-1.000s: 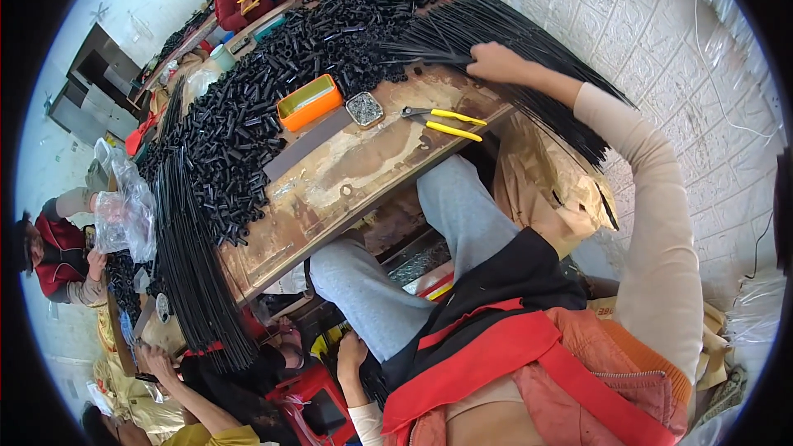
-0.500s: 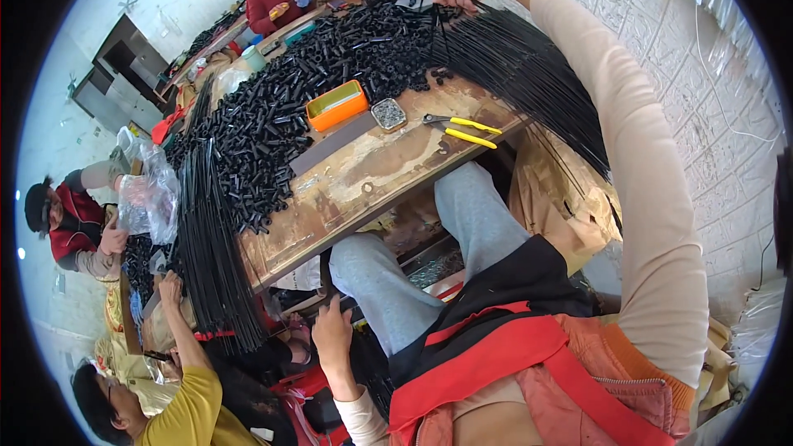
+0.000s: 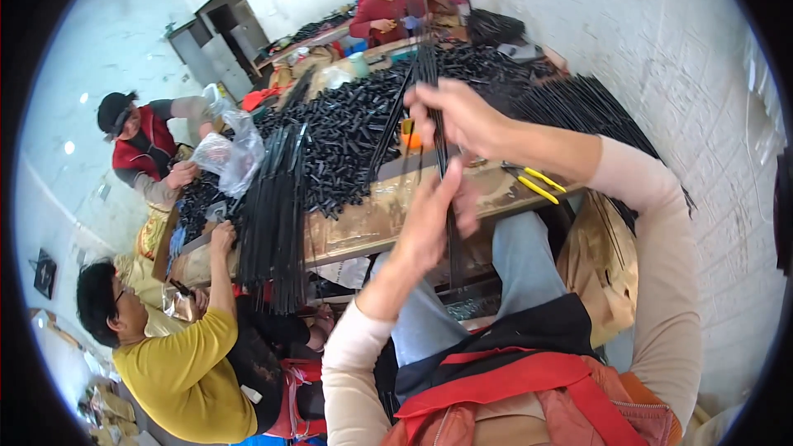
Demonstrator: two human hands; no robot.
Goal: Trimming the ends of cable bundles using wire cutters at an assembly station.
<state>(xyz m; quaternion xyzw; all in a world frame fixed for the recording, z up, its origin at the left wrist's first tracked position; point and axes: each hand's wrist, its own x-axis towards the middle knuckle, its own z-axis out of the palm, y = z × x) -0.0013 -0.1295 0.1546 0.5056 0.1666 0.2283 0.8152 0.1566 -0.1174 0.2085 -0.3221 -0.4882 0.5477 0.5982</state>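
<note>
A bundle of thin black rods [image 3: 426, 62] stands nearly upright in front of me, above the table's near edge. My right hand [image 3: 467, 120] is closed around it in its middle part. Lower down, my left hand [image 3: 425, 219] wraps the same bundle, thumb up, its fingers partly behind the rods and blurred. Some rods splay to the left of the bundle. Behind my hands, an orange box [image 3: 409, 137] is mostly hidden. Yellow-handled pliers [image 3: 533, 182] lie on the table to the right of my hands.
Short black tubes [image 3: 343, 136] are heaped over the wooden table [image 3: 351, 231]. More black rods lie at the right [image 3: 591, 111] and hang over the left edge [image 3: 277, 223]. Co-workers sit at the left in yellow [image 3: 178, 355] and red [image 3: 149, 144], another at the far side [image 3: 384, 12].
My right hand has come from the rod pile at the far right to the middle, bringing a bundle. My left hand has risen from beside my lap onto the bundle. The view has shifted.
</note>
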